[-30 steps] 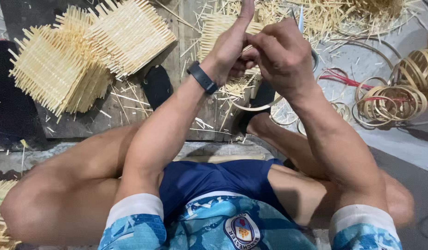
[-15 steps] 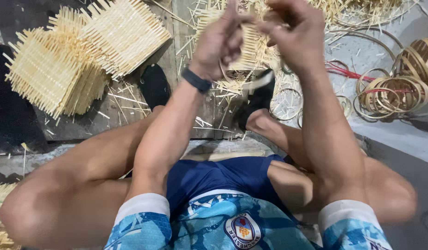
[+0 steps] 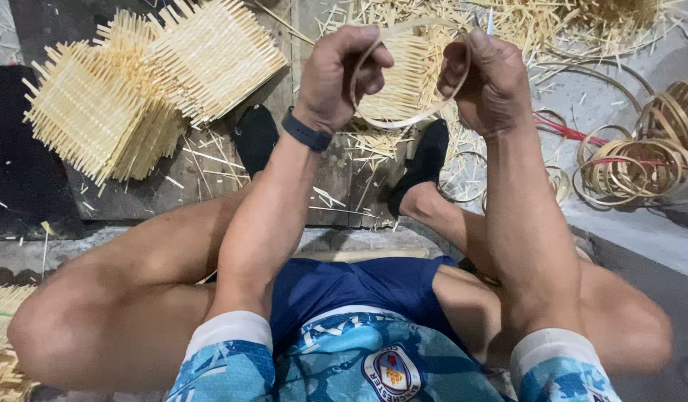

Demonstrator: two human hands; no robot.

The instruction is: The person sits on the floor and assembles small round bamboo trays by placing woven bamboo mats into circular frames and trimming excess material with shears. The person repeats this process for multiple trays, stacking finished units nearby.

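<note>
Far left of the frame: a fanned stack of woven bamboo mats (image 3: 147,89), pale yellow, lying on dark wooden boards (image 3: 336,179) littered with loose splints. Lower left corner, just a sliver of more woven bamboo (image 3: 1,350). Moving in, upper centre: left hand (image 3: 344,74), dark wristband on the wrist, closed tight around the left side of a thin bamboo strip hoop (image 3: 411,112) bent into a loop. Hoop held up in the air at upper centre, spanning between both fists, with another mat (image 3: 415,71) showing through behind it. Just right of that: right hand (image 3: 489,82), also curled shut, pinching the hoop's right side. Below the hands, two feet in black socks (image 3: 426,160) resting on the boards, bare knees spread wide across the bottom. Far right: a pile of coiled bamboo rings (image 3: 642,160) on grey floor, a red strand tangled in among them, well apart from the hands.
</note>
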